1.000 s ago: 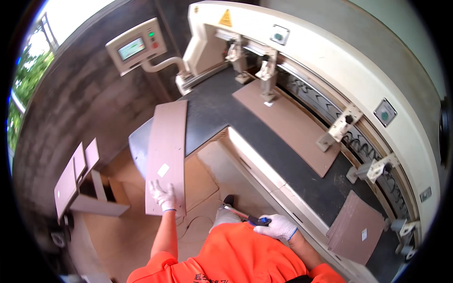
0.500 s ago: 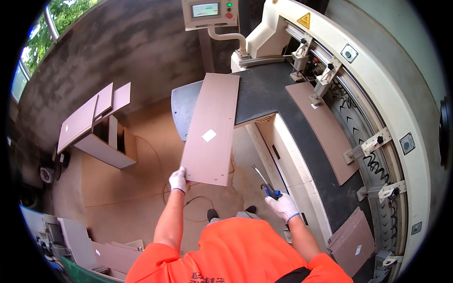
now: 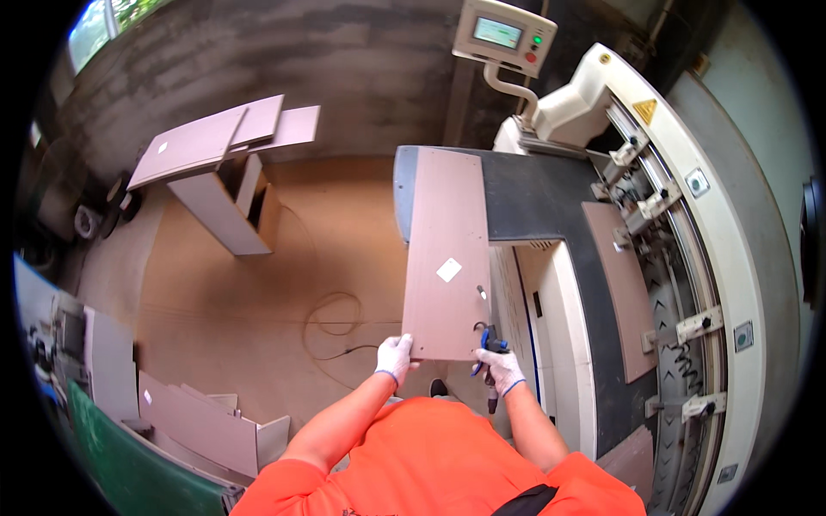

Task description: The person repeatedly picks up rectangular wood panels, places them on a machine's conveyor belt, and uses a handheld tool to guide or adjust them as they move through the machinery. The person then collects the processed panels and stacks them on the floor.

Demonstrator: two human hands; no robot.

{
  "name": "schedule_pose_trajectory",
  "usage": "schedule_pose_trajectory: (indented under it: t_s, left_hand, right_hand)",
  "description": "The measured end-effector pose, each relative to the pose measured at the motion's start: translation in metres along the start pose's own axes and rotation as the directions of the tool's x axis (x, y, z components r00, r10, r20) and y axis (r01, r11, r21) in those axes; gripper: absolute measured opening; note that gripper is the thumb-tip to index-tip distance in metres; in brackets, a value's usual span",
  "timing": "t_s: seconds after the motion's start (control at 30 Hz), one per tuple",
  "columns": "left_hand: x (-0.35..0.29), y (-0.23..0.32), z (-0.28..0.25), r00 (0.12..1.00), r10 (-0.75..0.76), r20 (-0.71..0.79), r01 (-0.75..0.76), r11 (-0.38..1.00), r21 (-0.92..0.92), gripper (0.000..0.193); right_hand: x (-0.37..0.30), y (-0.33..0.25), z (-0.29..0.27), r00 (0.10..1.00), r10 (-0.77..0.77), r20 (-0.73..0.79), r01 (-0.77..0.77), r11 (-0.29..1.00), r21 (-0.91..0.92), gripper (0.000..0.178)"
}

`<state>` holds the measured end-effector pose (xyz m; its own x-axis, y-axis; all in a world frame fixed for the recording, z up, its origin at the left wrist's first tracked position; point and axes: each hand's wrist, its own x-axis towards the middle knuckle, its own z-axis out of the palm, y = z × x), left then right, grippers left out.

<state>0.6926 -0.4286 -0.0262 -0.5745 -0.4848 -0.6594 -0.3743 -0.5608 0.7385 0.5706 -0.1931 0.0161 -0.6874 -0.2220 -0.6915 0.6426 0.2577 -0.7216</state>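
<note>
A long pinkish-brown panel (image 3: 443, 206) with small holes and a white label lies in front of me, its far part over the machine's dark worktop (image 3: 533, 185) and its near end past the edge. My left hand (image 3: 395, 357), in a white glove, grips the panel's near left corner. At the near right corner, my gloved right hand (image 3: 506, 370) is closed around a blue-and-black air blow gun (image 3: 492, 341). The gun's nozzle points over the panel's right edge. Whether the right fingers also touch the panel is hidden.
Another panel (image 3: 619, 292) lies under the clamps of the white machine (image 3: 740, 361) on the right. A control screen (image 3: 497, 33) stands behind. Panels top a small stack (image 3: 194, 142) at far left; more boards (image 3: 194, 421) lean at near left. A hose (image 3: 323, 357) loops across the floor.
The view has turned left, so the scene sits further right. My right hand has brought the blow gun from beside the panel to its near right corner. My left hand keeps its grip.
</note>
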Motion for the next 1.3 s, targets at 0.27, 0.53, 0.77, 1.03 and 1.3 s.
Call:
schedule_pose_trajectory:
  t_s: [0.27, 0.53, 0.77, 1.03, 1.3]
  left_hand:
    - [-0.144, 0.141, 0.003, 0.724, 0.405, 0.559, -0.519, 0.853, 0.052, 0.02]
    - [-0.32, 0.172, 0.046, -0.371, 0.689, 0.623, -0.67, 0.266, -0.693, 0.032]
    - [-0.379, 0.161, 0.061, -0.448, 0.717, 0.533, -0.818, -0.088, -0.569, 0.025]
    - [-0.42, 0.141, 0.036, -0.552, 0.693, 0.464, -0.826, -0.375, -0.422, 0.028]
    - [-0.467, 0.112, -0.017, -0.578, 0.665, 0.473, -0.815, -0.494, -0.301, 0.026]
  right_hand:
    - [0.085, -0.068, -0.009, 0.983, -0.181, -0.014, 0.179, 0.98, -0.086, 0.018]
    - [0.068, -0.027, 0.014, 0.964, -0.226, 0.139, 0.26, 0.911, -0.32, 0.017]
    - [0.034, -0.01, 0.053, 0.879, -0.08, 0.469, 0.362, 0.753, -0.549, 0.014]
    - [0.018, -0.005, 0.076, 0.798, -0.107, 0.593, 0.492, 0.684, -0.538, 0.013]
    - [-0.016, 0.031, 0.097, 0.798, -0.098, 0.595, 0.489, 0.682, -0.544, 0.013]
